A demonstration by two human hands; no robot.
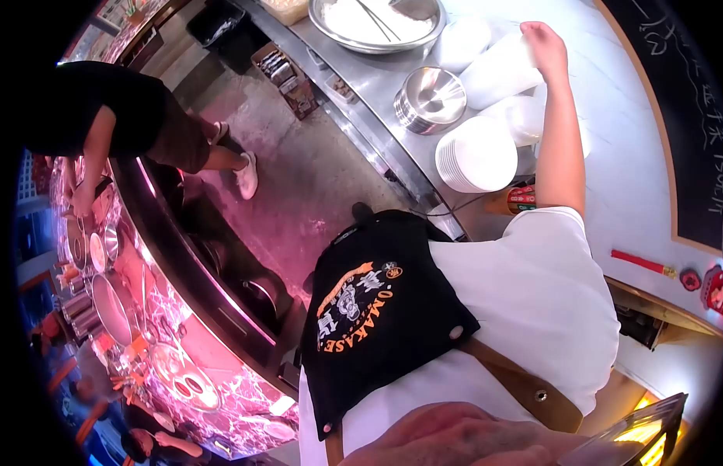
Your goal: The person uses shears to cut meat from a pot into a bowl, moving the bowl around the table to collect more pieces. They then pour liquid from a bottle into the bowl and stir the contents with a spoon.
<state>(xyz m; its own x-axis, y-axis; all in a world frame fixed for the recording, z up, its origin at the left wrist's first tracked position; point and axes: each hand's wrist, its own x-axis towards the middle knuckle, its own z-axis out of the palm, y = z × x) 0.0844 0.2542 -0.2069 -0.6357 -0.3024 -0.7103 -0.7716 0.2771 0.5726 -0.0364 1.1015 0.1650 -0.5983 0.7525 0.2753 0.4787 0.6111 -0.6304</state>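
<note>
My right hand (546, 50) reaches out at the upper right, fingers curled against the far end of a tall white stack of bowls (500, 71); its fingertips are partly hidden. Beside that stack stand nested steel bowls (431, 99) and a nearer stack of white bowls (476, 155). More white bowls (462, 43) are behind. A large steel basin (377, 23) holds white food with chopsticks lying across it. My left hand is out of the frame.
A person in black (117, 109) works at the left by a pink-lit counter (183, 311) with pots. On the floor are a box (288, 81) and a black bin (218, 31). A blackboard (699, 116) and a red object (643, 262) are at the right.
</note>
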